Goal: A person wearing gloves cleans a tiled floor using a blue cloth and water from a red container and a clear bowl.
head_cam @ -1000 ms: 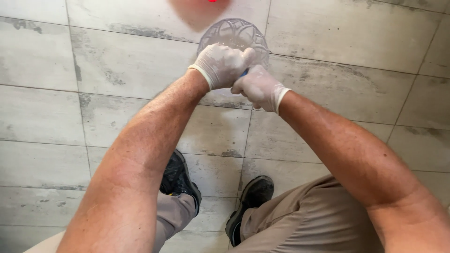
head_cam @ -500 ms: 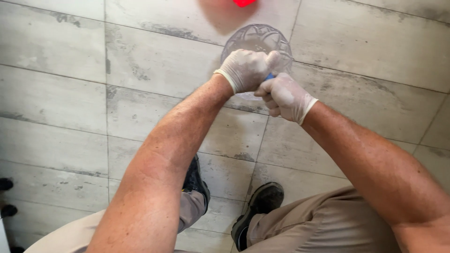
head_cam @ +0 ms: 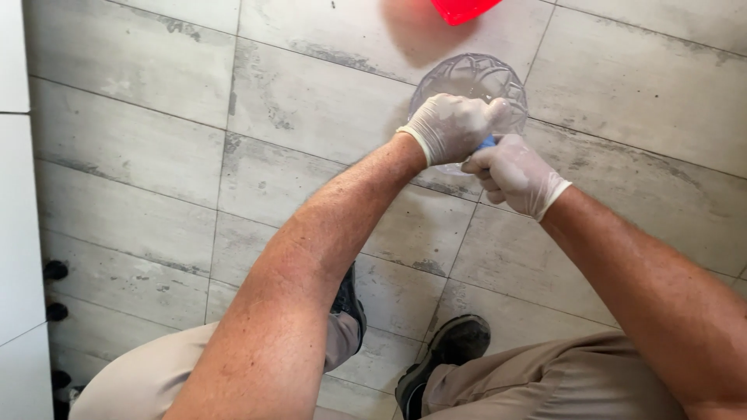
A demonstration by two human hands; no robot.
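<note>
Both my hands wear white gloves and meet over a clear cut-glass bowl held above the tiled floor. My left hand curls over the bowl's near rim. My right hand is closed just beside it, gripping a small blue object of which only a sliver shows between the two gloves. The lower part of the bowl is hidden behind my hands.
Grey floor tiles lie below. A red object sits at the top edge with a reddish glow on the tile. White furniture with dark feet lines the left side. My dark shoes stand under my arms.
The view has shifted, so hands and bowl sit further right and the white furniture appears at left. My hands keep the same hold on the bowl.
</note>
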